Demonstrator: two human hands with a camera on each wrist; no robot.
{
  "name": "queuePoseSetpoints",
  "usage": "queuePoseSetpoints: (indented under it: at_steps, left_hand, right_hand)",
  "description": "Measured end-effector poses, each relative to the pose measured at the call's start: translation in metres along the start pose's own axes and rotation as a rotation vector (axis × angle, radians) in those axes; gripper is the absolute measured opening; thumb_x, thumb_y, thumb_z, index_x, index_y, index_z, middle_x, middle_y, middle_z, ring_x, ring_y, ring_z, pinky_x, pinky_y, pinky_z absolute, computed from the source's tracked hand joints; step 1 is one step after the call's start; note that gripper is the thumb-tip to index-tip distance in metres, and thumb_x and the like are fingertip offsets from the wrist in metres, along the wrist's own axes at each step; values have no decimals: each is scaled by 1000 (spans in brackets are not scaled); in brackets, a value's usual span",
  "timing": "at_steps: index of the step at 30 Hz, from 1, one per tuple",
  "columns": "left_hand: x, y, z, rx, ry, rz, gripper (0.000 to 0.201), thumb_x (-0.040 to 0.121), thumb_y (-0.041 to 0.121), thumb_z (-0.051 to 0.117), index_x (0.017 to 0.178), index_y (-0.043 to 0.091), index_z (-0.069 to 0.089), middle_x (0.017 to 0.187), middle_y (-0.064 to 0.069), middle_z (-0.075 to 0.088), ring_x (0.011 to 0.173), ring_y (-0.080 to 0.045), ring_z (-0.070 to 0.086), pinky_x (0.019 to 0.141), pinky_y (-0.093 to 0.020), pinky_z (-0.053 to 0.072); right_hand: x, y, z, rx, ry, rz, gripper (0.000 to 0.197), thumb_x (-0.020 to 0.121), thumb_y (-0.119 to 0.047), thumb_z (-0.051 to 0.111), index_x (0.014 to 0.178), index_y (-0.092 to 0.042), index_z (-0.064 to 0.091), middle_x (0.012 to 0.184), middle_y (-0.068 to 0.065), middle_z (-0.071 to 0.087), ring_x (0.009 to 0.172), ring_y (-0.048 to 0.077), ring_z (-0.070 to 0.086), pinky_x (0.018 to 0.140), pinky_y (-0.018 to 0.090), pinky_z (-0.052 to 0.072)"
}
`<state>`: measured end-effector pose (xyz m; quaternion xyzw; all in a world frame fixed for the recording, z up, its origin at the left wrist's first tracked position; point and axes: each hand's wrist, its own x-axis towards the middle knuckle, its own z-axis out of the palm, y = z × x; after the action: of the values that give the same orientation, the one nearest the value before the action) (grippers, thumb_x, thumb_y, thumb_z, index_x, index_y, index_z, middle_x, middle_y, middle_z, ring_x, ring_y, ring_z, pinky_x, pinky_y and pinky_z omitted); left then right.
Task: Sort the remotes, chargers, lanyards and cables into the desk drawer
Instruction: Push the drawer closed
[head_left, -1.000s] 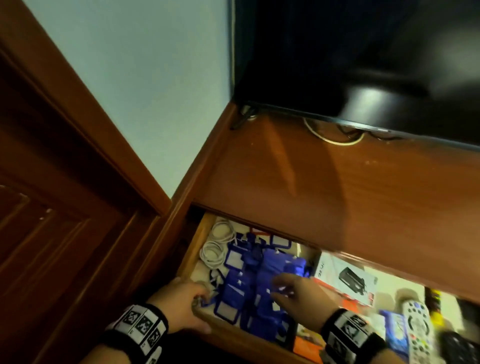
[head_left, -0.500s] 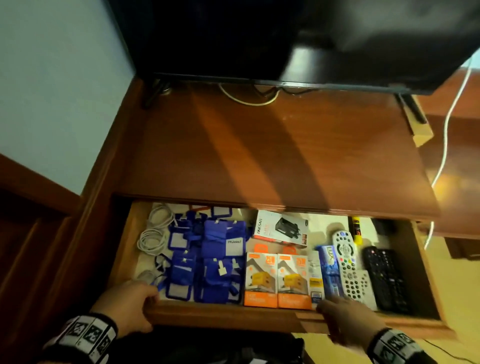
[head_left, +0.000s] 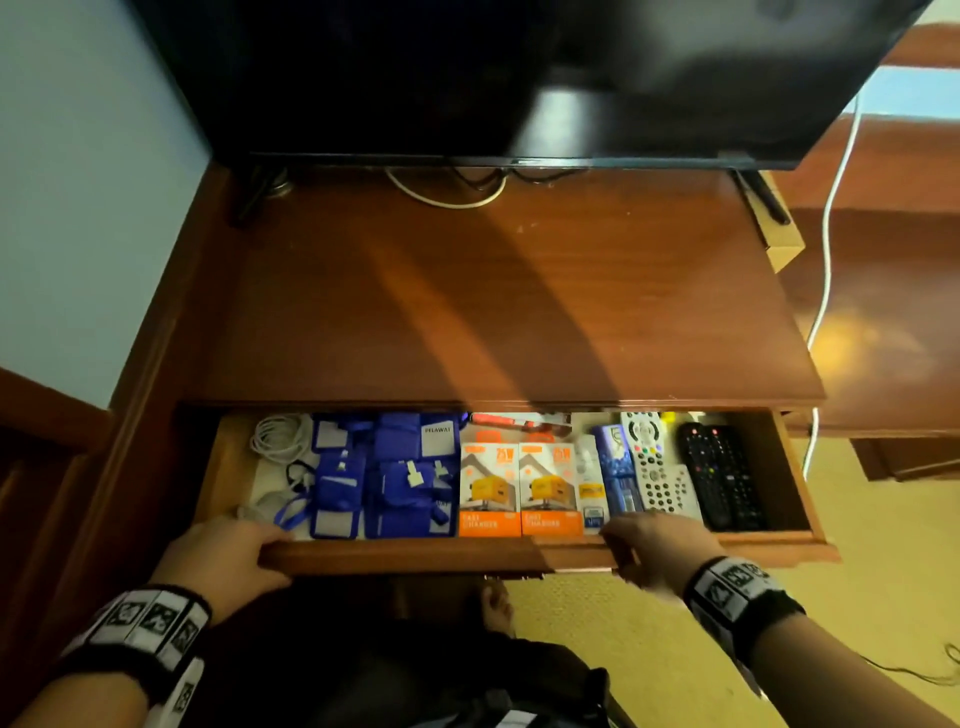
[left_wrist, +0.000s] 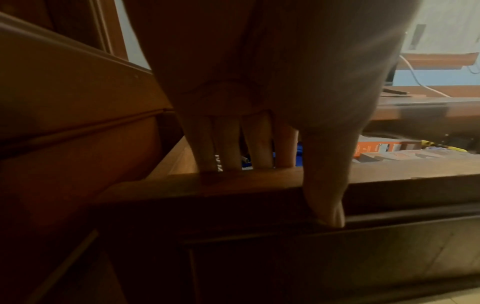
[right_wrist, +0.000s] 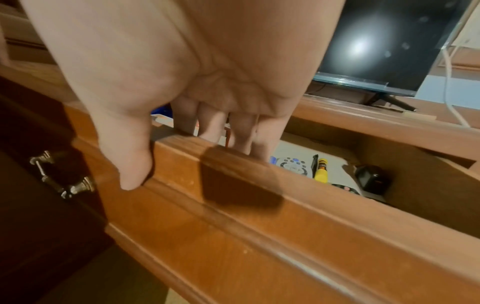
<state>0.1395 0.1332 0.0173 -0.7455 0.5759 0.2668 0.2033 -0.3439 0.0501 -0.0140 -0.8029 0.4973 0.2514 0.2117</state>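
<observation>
The wooden desk drawer (head_left: 441, 557) stands partly open under the desktop. Inside it, from left to right, lie coiled white cables (head_left: 280, 436), blue lanyards with card holders (head_left: 384, 478), two orange charger boxes (head_left: 519, 488), a white remote (head_left: 652, 467) and black remotes (head_left: 722, 478). My left hand (head_left: 244, 543) grips the drawer's front rail (left_wrist: 259, 183) near its left end, fingers (left_wrist: 231, 148) over the top and thumb (left_wrist: 327, 195) on the face. My right hand (head_left: 641, 538) grips the rail (right_wrist: 259, 174) right of the middle in the same way.
A black TV (head_left: 467, 78) stands at the back of the desktop (head_left: 493, 301), with cables behind it. A white cable (head_left: 831, 234) hangs down on the right. Dark wood panelling (head_left: 62, 493) closes off the left. A metal handle (right_wrist: 62, 174) sits on the drawer front.
Both hands left the lanyards and took hold of the drawer's front rail. The drawer has since slid inward; the white box at its back is now hidden under the desktop.
</observation>
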Motion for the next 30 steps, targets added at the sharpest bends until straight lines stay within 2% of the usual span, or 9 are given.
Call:
queuePoseSetpoints:
  at_steps: [4,7,9,12,15,17,22,27,30]
  left_hand:
    - [25,8,-14,-168,106,-1,43,79,48,81,120,49,68,103,17,68,93,-6,64,86,-29,55]
    - [32,15,-13,-179,309,10,42,81,43,83,118,44,64,126,8,62,116,-18,55,98,-37,50]
    - [32,24,-10,-164,423,10,69,77,48,85,138,38,55,147,0,48,134,-27,43,109,-46,44]
    - [40,40,-13,-131,453,27,113,70,55,87,160,43,20,172,-4,6,156,-32,12,122,-53,27]
    - [59,52,-24,5,404,94,147,63,61,89,158,43,-21,166,-4,-35,156,-28,-22,127,-51,0]
    - [69,56,-34,98,353,143,154,61,64,89,152,40,-33,160,-4,-46,152,-27,-33,126,-50,-9]
    - [80,50,-43,95,313,142,140,72,71,78,158,33,-26,166,1,-29,158,-20,-16,128,-47,-5]
    - [84,62,-42,-6,446,107,107,86,54,74,165,26,9,173,-3,4,159,-23,11,129,-43,14]
    - [87,75,-43,-58,499,40,90,88,43,77,161,24,28,170,-5,20,156,-28,24,125,-45,26]
  right_hand:
    - [21,14,-17,-9,153,90,41,89,-51,67,127,-43,55,119,-16,63,110,14,58,90,31,53]
    - [24,12,-20,50,325,209,51,85,-53,71,131,-37,55,125,-4,57,116,23,54,96,40,51]
    - [22,6,-18,149,443,286,67,80,-49,79,138,-32,50,135,4,50,124,29,51,101,45,50]
    - [23,7,-16,175,461,357,104,79,-54,80,158,-38,14,167,10,13,153,33,20,118,50,34]
    - [36,19,-29,74,386,337,139,72,-64,80,154,-38,-30,167,8,-28,156,33,-19,124,55,3]
    - [43,26,-41,-12,330,264,143,71,-72,75,150,-35,-39,163,6,-39,152,34,-28,122,59,-4]
    - [64,37,-54,-46,230,188,131,80,-73,65,152,-32,-37,162,-2,-37,154,29,-24,122,66,-4]
    - [75,27,-62,9,386,203,93,95,-61,54,163,-30,-2,172,2,4,159,31,4,125,60,7]
    - [83,23,-59,23,425,232,82,98,-51,56,162,-27,11,171,6,13,158,34,8,125,59,15]
